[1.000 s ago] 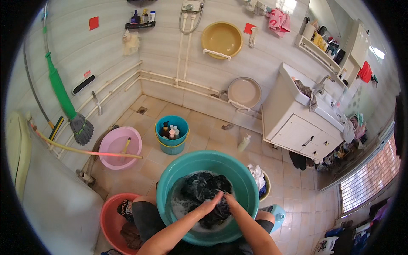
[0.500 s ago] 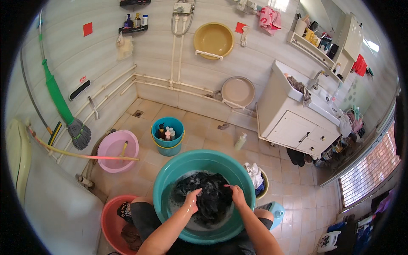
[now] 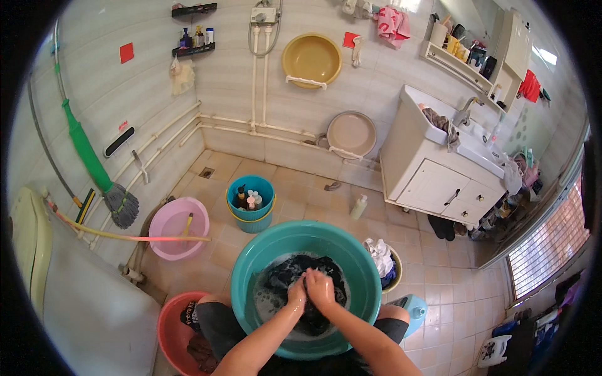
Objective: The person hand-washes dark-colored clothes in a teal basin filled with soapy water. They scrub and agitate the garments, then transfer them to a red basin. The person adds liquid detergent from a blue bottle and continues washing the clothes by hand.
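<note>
A large teal basin (image 3: 251,250) stands between my knees, holding sudsy water and a dark, wet garment (image 3: 290,268). Over its middle, my left hand (image 3: 297,295) and my right hand (image 3: 320,289) are pressed close together. Both are closed on a bunched part of the black cloth, which shows between them and hangs below into the water. The rest of the garment spreads around my hands in the foam. What kind of garment it is, I cannot make out.
Around the basin stand a red tub (image 3: 169,332) with dark clothes, a pink basin (image 3: 160,232), a blue bucket (image 3: 237,218) of bottles, a small tub with white and blue laundry (image 3: 380,255) and a light-blue jug (image 3: 416,311). A hose (image 3: 125,237) crosses the pink basin.
My hands were apart on either side of the garment; now they have come together at its middle, with cloth bunched between them. The view has shifted slightly.
</note>
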A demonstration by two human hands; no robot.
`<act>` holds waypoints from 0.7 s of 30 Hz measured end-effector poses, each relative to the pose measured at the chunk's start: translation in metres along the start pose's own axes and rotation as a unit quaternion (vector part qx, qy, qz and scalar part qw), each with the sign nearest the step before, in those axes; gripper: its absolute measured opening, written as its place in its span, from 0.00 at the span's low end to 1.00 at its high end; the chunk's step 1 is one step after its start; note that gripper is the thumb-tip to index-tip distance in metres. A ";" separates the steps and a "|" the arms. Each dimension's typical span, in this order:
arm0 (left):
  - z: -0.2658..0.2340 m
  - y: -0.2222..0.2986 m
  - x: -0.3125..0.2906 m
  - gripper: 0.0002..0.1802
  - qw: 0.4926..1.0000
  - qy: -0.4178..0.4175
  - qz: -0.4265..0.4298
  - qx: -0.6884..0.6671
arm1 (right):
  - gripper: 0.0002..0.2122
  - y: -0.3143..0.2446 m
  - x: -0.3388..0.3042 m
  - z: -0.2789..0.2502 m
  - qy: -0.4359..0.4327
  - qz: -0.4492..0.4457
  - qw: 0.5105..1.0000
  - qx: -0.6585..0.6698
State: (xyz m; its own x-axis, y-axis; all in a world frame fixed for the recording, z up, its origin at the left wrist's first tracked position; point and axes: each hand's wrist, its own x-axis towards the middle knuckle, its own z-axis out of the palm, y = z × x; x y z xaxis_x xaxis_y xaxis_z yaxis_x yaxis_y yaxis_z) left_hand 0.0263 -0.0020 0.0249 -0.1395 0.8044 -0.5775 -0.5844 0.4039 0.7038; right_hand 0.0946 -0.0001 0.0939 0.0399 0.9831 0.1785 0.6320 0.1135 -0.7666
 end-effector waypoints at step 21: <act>0.025 0.161 -0.068 0.17 0.928 -0.137 0.188 0.292 | 0.13 0.078 -0.017 -0.112 -0.311 0.033 0.937 -0.158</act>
State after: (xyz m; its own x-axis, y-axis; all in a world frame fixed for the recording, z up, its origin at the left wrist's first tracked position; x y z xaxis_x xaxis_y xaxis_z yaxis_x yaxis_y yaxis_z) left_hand -0.0388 0.0190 0.1883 0.0087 0.9846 -0.1749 0.0087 0.1748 0.9846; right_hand 0.2301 -0.0237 0.1007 -0.3096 0.8908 -0.3325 0.8455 0.0979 -0.5250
